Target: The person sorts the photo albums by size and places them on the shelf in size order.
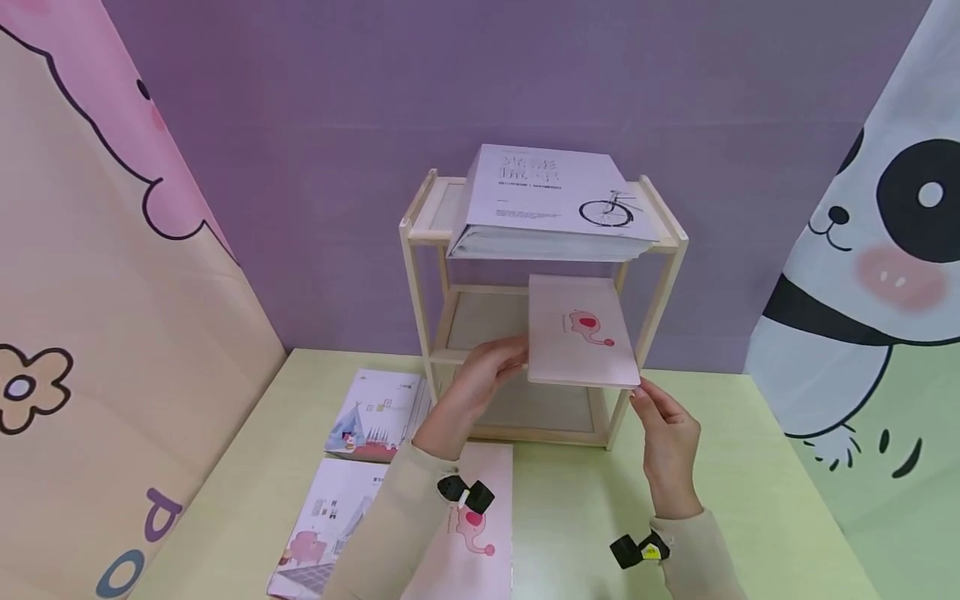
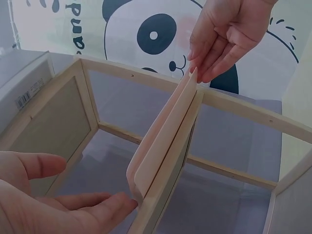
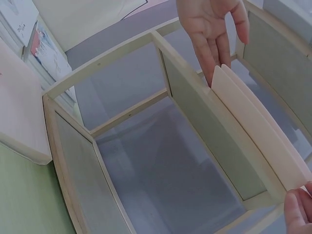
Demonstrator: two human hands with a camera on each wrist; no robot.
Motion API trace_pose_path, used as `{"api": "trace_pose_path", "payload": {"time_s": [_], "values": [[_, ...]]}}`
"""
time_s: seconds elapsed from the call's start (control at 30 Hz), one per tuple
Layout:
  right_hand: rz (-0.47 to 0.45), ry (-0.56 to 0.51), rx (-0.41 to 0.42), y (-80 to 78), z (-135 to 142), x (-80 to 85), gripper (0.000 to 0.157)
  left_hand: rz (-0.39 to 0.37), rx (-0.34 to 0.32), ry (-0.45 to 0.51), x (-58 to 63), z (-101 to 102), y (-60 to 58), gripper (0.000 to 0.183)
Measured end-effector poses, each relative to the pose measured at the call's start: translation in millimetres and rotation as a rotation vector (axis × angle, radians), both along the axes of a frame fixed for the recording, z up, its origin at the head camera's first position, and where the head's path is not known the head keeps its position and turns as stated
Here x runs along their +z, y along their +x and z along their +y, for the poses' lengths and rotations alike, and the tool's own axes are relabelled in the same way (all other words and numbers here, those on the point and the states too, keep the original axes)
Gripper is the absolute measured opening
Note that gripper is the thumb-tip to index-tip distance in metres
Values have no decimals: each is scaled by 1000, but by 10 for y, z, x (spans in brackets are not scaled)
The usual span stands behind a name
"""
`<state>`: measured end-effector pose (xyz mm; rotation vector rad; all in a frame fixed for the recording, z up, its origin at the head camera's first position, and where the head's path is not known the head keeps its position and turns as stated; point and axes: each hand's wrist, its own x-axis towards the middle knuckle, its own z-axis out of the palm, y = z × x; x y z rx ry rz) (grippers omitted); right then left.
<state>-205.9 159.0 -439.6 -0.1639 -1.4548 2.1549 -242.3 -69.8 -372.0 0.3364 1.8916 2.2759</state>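
A thin pink book (image 1: 555,350) with a red elephant drawing lies at the middle level of a small wooden shelf rack (image 1: 414,292), its front edge toward me. My right hand (image 1: 671,450) pinches its front right corner between thumb and fingertips. At the opposite corner is my left hand (image 1: 480,387), its fingers extended. In the left wrist view, the left fingertips touch the edge of the pink book (image 2: 158,158) while the thumb stands apart from it. The right wrist view shows the book's two covers slightly parted, close over the shelf board (image 3: 209,122).
A thick white book (image 1: 547,196) with a bicycle picture lies on the rack's top. Left of the rack, illustrated books (image 1: 375,408) rest on the pale green table (image 1: 570,517). Another pink elephant book (image 1: 480,500) lies in front, partly hidden by my left sleeve.
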Motion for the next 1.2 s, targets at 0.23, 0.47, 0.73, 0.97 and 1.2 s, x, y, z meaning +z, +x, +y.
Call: {"api": "trace_pose_path", "payload": {"time_s": [0.23,0.47,0.73,0.97,1.2], "values": [[-70,50,20,83,21,-21,25,6,-4,83,-53,-166,125,43],[-106,67,50,177,74,-130,32,11,20,49,-197,-428,294,42],[-224,204,147,309,23,-285,37,-18,102,2,-404,-688,422,42],[-307,307,255,390,-52,-445,45,-49,198,-29,-606,-847,535,40],[-306,260,303,448,-141,-613,46,-78,272,-111,-851,-966,652,39]]}}
